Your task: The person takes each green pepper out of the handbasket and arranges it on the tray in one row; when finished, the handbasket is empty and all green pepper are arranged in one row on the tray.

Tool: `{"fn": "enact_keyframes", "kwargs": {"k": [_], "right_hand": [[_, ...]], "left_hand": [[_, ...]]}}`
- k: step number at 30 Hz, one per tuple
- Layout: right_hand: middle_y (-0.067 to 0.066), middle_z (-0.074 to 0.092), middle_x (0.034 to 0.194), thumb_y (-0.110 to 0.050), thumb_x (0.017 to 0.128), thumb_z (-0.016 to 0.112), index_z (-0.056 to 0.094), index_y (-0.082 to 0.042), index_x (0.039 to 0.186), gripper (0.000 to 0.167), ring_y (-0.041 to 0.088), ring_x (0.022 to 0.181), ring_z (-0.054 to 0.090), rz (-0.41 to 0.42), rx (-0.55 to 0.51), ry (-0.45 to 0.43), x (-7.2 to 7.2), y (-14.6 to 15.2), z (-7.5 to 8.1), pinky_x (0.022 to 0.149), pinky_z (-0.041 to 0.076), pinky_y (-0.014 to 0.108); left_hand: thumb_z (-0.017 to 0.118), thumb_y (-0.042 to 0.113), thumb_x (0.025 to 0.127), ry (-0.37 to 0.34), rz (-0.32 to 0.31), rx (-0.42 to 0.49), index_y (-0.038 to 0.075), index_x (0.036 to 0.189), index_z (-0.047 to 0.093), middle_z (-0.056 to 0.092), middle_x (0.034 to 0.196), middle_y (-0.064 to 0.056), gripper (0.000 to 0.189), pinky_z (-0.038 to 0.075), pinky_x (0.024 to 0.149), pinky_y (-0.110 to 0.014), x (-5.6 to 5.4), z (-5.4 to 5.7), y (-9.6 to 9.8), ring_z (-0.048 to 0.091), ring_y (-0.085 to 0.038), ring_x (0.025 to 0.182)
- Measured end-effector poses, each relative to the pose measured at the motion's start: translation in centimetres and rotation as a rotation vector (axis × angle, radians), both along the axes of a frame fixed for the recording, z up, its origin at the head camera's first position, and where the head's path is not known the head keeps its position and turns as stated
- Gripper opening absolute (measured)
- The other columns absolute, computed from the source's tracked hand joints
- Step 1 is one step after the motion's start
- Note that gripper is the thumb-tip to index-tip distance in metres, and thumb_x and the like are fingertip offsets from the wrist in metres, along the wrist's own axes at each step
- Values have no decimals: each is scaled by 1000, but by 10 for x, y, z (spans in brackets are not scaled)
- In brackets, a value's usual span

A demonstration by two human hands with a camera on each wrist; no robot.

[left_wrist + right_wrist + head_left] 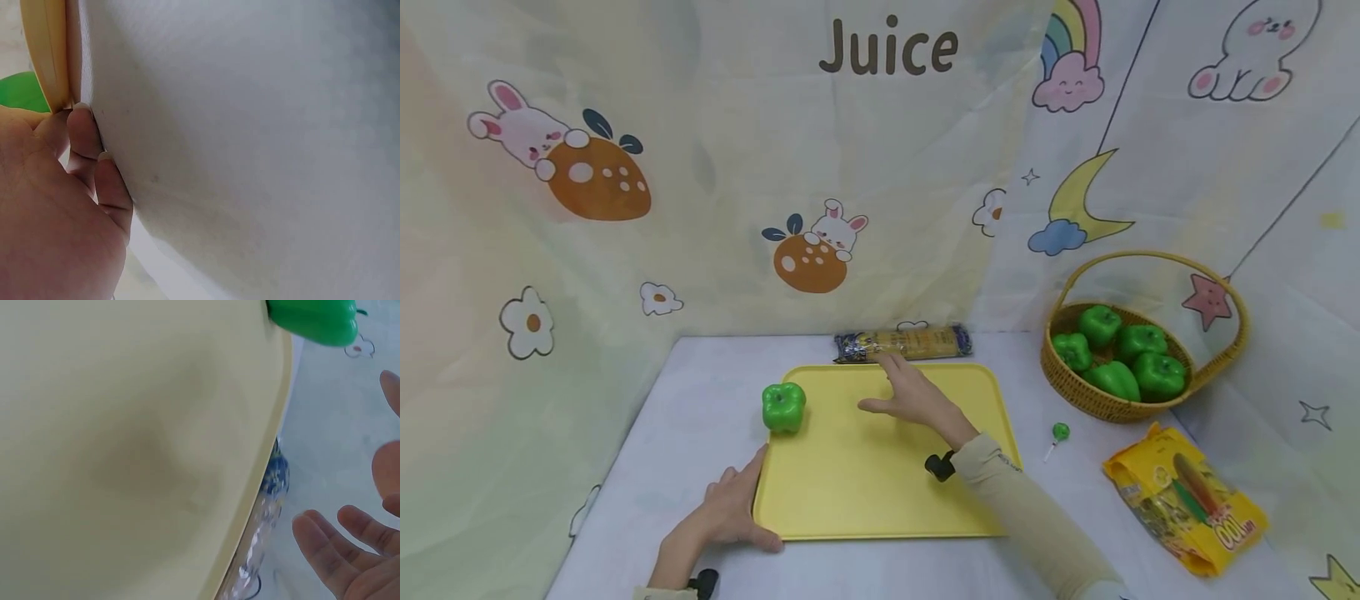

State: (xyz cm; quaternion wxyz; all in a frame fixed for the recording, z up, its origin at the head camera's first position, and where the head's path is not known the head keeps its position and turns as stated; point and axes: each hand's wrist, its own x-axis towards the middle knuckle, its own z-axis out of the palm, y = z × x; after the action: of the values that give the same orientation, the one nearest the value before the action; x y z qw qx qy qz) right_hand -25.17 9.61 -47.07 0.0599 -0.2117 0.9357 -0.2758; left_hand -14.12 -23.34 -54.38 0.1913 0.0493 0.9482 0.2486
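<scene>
A yellow tray (865, 475) lies on the white table, with a green bell pepper (784, 407) at its far left corner. My left hand (724, 510) touches the tray's near left corner, the fingers along the left edge and the thumb by the front edge. In the left wrist view, fingertips (84, 128) rest right beside the tray's rim (50, 50). Over the far middle of the tray, my right hand (913, 396) is spread with nothing in it. The right wrist view shows its fingers (331, 550) apart, and the pepper (315, 319) at the top.
Behind the tray lies a long packet (917, 342) in clear and blue wrapping. To the right stand a wicker basket (1075, 396) of several green peppers, a green lollipop (1060, 432) and a yellow snack bag (1187, 500). A printed cloth (730, 167) hangs behind the table.
</scene>
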Motion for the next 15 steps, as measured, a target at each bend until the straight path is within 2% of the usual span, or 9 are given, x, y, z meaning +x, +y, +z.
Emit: {"fn": "enact_keyframes", "kwargs": {"k": [9,12,15], "right_hand": [[23,26,164,-62,87,68,30,-8,157,97,44,150,29,-110,-10,14,-2,41,11,114,34,62],[24,27,163,-61,88,67,29,-5,157,96,46,147,34,-128,-7,39,-3,59,14,111,36,63],[26,32,159,-59,89,67,29,-4,156,95,46,137,46,-145,-9,74,-5,80,15,106,42,61]], "left_hand": [[93,69,36,9,-15,6,24,163,10,52,144,2,158,29,75,-33,0,-2,-4,37,-17,89],[93,68,36,9,-15,7,24,163,10,52,145,2,158,29,76,-33,-1,-3,-3,38,-17,90],[93,68,35,6,-14,7,25,163,10,51,146,2,159,30,76,-33,-1,-2,-1,38,-17,91]]}}
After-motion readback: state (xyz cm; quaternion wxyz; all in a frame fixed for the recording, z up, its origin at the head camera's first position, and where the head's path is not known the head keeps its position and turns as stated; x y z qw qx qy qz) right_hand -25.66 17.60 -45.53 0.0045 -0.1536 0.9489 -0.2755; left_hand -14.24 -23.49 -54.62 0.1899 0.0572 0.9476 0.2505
